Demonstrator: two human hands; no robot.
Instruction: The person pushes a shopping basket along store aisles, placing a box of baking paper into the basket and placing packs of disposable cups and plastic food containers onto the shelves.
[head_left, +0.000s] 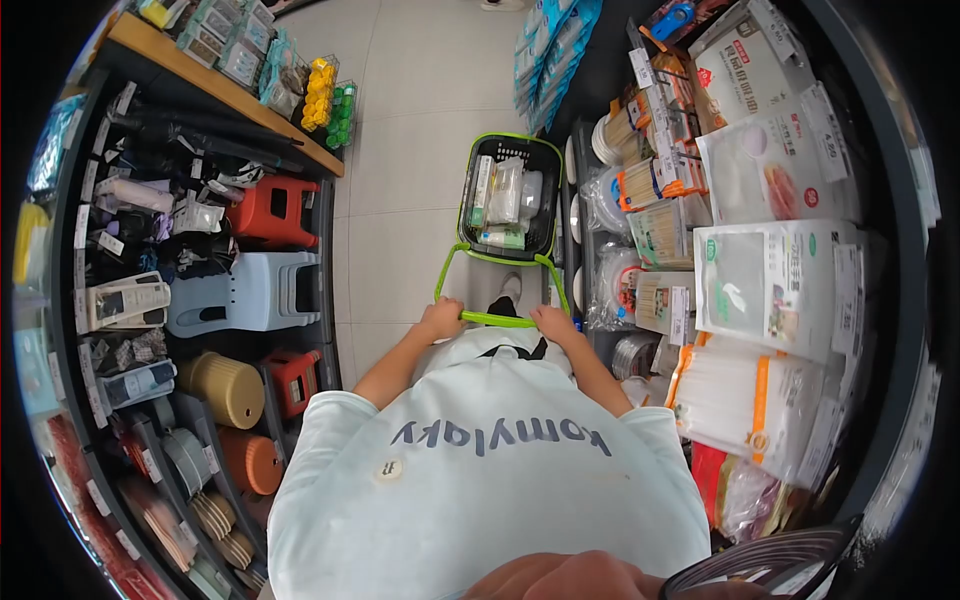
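Note:
My left hand (443, 318) and my right hand (554, 322) are both closed round the green handle (497, 319) of a shopping basket, one near each corner of the grip. The black basket (512, 143) has a green rim and stands on the floor in front of me. Inside it lie a clear plastic pack (507, 190), a white and green box (482, 190), a pack with green print (502, 238) and a translucent container (531, 192).
On the left, shelves hold a red stool (275, 212), a light blue stool (245, 292) and a gold bin (222, 389). Right-hand shelves carry packs of disposable gloves (765, 285), straws (745, 405) and skewers (655, 235). Blue packets (553, 60) hang ahead at the right. A tiled floor (405, 150) runs between.

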